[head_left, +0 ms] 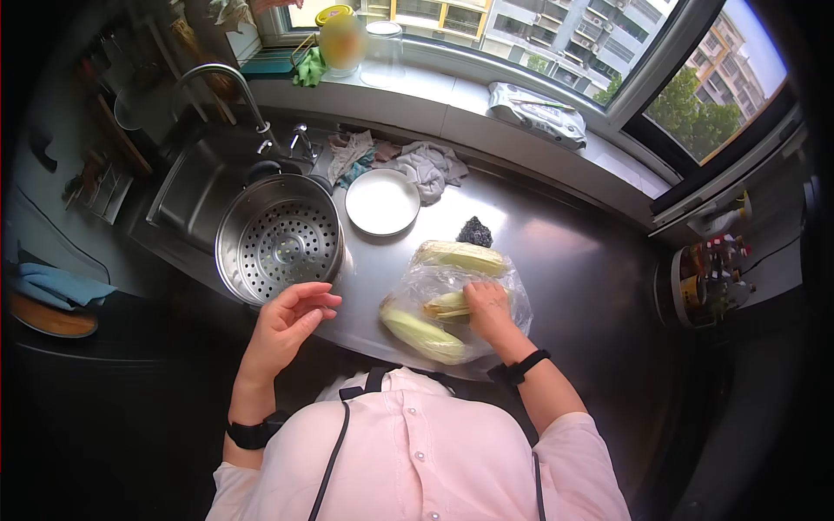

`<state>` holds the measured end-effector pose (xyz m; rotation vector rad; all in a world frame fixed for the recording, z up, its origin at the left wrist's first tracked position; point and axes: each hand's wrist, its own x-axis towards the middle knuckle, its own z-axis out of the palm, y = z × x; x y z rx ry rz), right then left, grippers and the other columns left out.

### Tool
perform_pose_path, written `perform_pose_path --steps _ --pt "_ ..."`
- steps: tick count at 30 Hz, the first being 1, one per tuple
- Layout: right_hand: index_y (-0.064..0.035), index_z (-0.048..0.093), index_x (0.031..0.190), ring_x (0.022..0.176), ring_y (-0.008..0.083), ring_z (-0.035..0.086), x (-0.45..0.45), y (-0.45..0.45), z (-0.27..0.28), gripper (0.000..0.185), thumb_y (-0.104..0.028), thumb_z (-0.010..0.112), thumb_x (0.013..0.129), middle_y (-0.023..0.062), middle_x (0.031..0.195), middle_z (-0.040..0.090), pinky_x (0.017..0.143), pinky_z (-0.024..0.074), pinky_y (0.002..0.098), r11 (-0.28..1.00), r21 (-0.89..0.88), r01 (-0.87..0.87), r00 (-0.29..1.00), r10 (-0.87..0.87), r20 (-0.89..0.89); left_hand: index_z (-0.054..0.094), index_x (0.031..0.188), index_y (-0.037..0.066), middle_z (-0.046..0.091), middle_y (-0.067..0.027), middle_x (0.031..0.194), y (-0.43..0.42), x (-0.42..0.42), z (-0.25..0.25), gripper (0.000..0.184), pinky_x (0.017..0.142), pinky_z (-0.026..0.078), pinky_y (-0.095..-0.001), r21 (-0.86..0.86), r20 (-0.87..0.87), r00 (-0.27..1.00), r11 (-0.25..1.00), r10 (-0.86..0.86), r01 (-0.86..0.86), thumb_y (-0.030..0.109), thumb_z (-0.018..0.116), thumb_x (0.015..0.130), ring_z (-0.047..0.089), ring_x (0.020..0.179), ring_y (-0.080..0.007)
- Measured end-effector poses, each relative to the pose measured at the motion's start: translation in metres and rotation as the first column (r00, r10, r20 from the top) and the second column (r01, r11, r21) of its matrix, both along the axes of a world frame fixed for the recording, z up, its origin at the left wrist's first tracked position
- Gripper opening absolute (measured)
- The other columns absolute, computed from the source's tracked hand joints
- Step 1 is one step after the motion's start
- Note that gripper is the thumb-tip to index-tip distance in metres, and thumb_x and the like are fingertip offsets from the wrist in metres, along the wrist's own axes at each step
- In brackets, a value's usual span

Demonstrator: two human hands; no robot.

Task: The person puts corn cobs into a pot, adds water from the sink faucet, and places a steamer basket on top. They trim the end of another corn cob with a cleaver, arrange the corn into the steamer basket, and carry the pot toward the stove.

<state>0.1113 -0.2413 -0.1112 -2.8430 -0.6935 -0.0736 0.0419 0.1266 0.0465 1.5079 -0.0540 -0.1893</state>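
My right hand (489, 308) is closed around one end of an ear of corn (447, 305) in its husk. That ear lies on a clear plastic bag (514, 295) spread on the steel counter. Two more husked ears lie beside it, a pale green ear (423, 337) nearer me and a yellowish ear (462, 257) farther off. My left hand (294, 323) hovers by the near right rim of a steel steamer pot (224, 252) with a perforated bottom. Its fingers are loosely bent and apart from the thumb, with nothing visible in them.
A white plate (382, 201) sits right of the pot, with crumpled cloths (430, 171) behind it. A dark scouring pad (475, 232) lies past the corn. The sink (187, 187) and tap (215, 71) are at the left. Bottles (734, 260) stand on a rack at the right.
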Motion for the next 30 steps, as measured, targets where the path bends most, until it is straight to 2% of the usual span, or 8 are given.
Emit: perform_pose_path --steps 5,9,13,16,19,23,28,30 --pt "-0.0016 0.065 0.111 0.102 0.0272 0.068 -0.016 -0.011 0.099 0.049 -0.002 0.082 0.065 0.0119 0.103 0.070 0.090 0.0523 0.0373 0.822 0.567 0.057 0.861 0.247 -0.445 0.057 0.128 -0.004 0.068 -0.0145 0.116 0.051 -0.035 -0.005 0.032 0.095 0.052 -0.0319 -0.006 0.032 0.935 0.936 0.352 -0.352 -0.003 0.054 0.096 0.065 0.106 -0.0182" --pt "-0.0047 0.066 0.119 0.105 0.0237 0.067 0.005 0.058 0.174 0.055 -0.002 0.083 0.067 0.0104 0.109 0.070 0.094 0.0507 0.0351 0.605 0.794 -0.063 0.857 0.440 -0.267 0.058 0.125 -0.004 0.068 -0.0146 0.114 0.079 -0.051 -0.016 0.031 0.094 0.052 -0.0313 0.026 0.053 0.853 0.853 0.519 -0.520 -0.005 0.054 0.095 0.066 0.103 -0.0176" --pt "-0.0058 0.061 0.124 0.108 0.0358 0.062 0.046 0.204 0.214 0.057 -0.006 0.081 0.071 0.0152 0.116 0.066 0.091 0.0501 0.0431 0.700 0.568 -0.432 0.860 0.509 0.028 0.059 0.126 -0.002 0.065 -0.0106 0.122 0.101 -0.040 -0.042 0.035 0.091 0.051 -0.0289 0.173 0.235 0.764 0.748 0.601 -0.641 -0.005 0.058 0.091 0.063 0.109 -0.0157" --pt "-0.0059 0.060 0.102 0.099 0.0303 0.062 0.078 0.294 0.177 0.033 -0.002 0.070 0.071 0.0090 0.097 0.065 0.086 0.0453 0.0394 0.752 0.284 -0.595 0.804 0.546 0.236 0.050 0.138 -0.001 0.051 -0.0160 0.142 0.110 -0.026 -0.039 0.054 0.104 0.044 -0.0355 0.417 0.392 0.772 0.651 0.501 -0.634 0.002 0.067 0.087 0.053 0.129 -0.0267" --pt "-0.0068 0.062 0.109 0.105 0.0292 0.062 0.098 0.339 0.137 0.045 -0.004 0.074 0.066 0.0093 0.102 0.066 0.090 0.0458 0.0401 0.846 -0.018 -0.533 0.841 0.532 0.102 0.037 0.147 -0.005 0.040 -0.0249 0.152 0.125 -0.017 -0.051 0.073 0.115 0.034 -0.0409 0.506 0.372 0.831 0.660 0.413 -0.555 0.013 0.072 0.085 0.041 0.140 -0.0370" --pt "-0.0068 0.063 0.099 0.096 0.0277 0.064 0.105 0.351 0.097 0.028 -0.005 0.066 0.072 0.0090 0.093 0.068 0.084 0.0467 0.0395 0.845 -0.083 -0.528 0.835 0.534 0.131 0.023 0.153 -0.005 0.039 -0.0294 0.150 0.132 -0.010 -0.066 0.089 0.115 0.034 -0.0413 0.455 0.269 0.887 0.762 0.376 -0.461 0.015 0.074 0.084 0.041 0.140 -0.0393" --pt "-0.0045 0.064 0.110 0.103 0.0282 0.063 0.107 0.360 0.103 0.035 -0.008 0.066 0.075 0.0113 0.103 0.067 0.088 0.0472 0.0402 0.859 -0.107 -0.501 0.841 0.512 0.172 0.022 0.153 -0.005 0.040 -0.0301 0.149 0.145 -0.009 -0.053 0.091 0.114 0.035 -0.0418 0.571 0.254 0.931 0.737 0.261 -0.362 0.016 0.075 0.083 0.041 0.140 -0.0405" --pt "-0.0025 0.062 0.121 0.111 0.0296 0.062 0.105 0.345 0.119 0.044 -0.012 0.069 0.078 0.0129 0.110 0.066 0.095 0.0460 0.0413 0.854 -0.008 -0.520 0.783 0.481 0.393 0.022 0.153 -0.005 0.041 -0.0301 0.149 0.146 -0.007 -0.052 0.091 0.114 0.035 -0.0419 0.593 0.250 0.936 0.725 0.247 -0.350 0.016 0.076 0.082 0.041 0.139 -0.0406"
